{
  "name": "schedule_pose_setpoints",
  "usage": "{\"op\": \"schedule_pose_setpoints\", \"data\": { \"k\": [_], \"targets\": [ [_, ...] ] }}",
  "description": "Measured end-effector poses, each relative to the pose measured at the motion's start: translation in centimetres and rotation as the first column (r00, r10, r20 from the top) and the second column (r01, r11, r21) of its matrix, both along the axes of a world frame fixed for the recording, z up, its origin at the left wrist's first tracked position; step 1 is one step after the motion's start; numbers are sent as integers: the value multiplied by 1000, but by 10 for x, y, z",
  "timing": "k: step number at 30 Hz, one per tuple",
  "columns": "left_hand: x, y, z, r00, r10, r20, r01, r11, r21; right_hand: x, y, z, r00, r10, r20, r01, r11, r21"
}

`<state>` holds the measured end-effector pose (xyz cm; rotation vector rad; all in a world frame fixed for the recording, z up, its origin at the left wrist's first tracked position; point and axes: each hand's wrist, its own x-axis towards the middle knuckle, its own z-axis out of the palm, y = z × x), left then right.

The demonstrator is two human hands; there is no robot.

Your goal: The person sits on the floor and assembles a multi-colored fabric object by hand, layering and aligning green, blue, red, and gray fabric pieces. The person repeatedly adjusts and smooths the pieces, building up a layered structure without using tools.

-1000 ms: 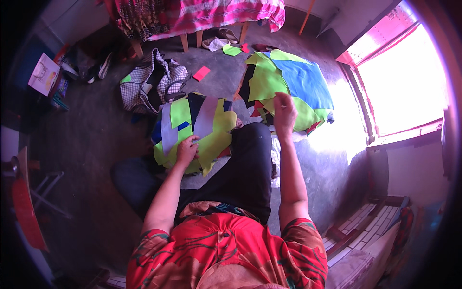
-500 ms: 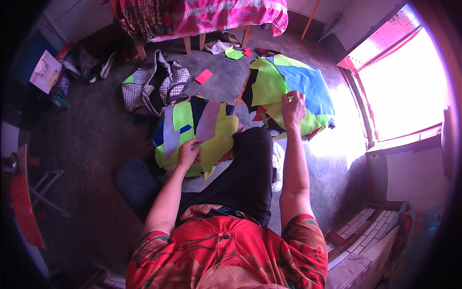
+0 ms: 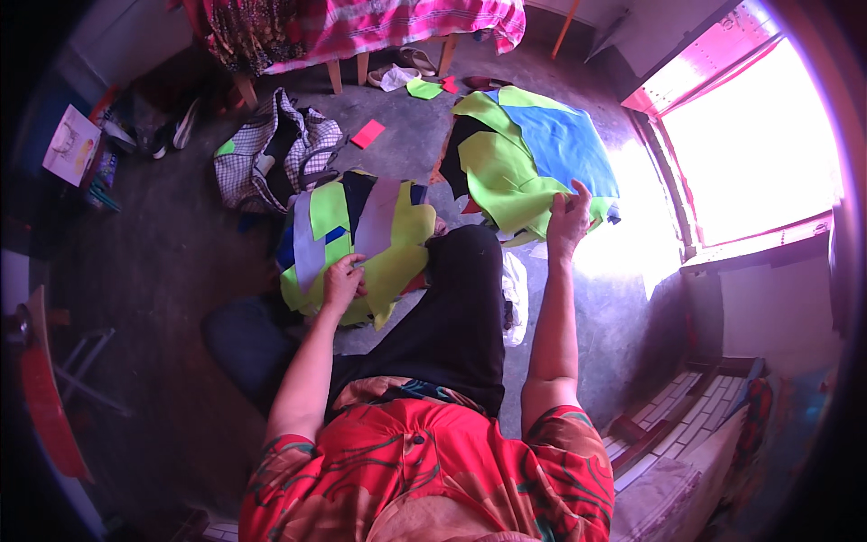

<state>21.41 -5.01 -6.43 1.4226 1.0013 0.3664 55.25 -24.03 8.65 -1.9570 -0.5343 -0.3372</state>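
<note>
A pile of cloth pieces [image 3: 390, 262] in yellow-green, lilac and dark blue lies before my crossed legs. My left hand [image 3: 342, 282] rests over its near part, fingers curled and thumb close to the forefinger; what they grip is hidden. Farther right is a second cloth pile [image 3: 558, 140], topped by a blue piece and yellow-green pieces. At its near right edge is my right hand [image 3: 569, 224], thumb and forefinger apart, beside a yellow-green cloth piece [image 3: 510, 185] that spreads over the pile's near left. Whether the fingertips touch the cloth is unclear.
A checked bag [image 3: 275, 154] gapes open on the floor at the far left, beside a small red piece [image 3: 368, 134]. Shoes [image 3: 415, 63] and scraps lie near a pink-draped bed [image 3: 379, 32]. White plastic [image 3: 515, 298] lies by my right knee. Bright light enters from the right opening.
My right hand has moved from the middle of the right pile to its near right edge, its fingers now spread. The yellow-green cloth there lies broader and flatter. My left hand stays on its pile.
</note>
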Motion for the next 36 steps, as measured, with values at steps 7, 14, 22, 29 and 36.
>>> {"op": "schedule_pose_setpoints", "data": {
  "k": [7, 14, 22, 29, 36],
  "targets": [
    [-6, 1, 2, 1000, -12, -19, 12, 1000, -11, 24, -16, -18, 992, -126, 9, 114, 861, -496],
    [-9, -10, 8, 999, -8, -38, 8, 1000, 6, 7, -30, -22, 989, -100, 109, 127, 953, -274],
    [-21, -7, 16, 999, 26, -37, -25, 1000, 18, -101, -19, -7, 971, 219, -100, -194, 958, 212],
    [-28, -38, 29, 993, -102, -53, 115, 894, 433, -164, -5, -21, 738, 576, -352, -390, 789, 474],
    [-26, -75, 99, 946, -299, 129, 145, 741, 656, -193, 1, -39, 618, 708, -340, -544, 698, 466]
  ]
}}
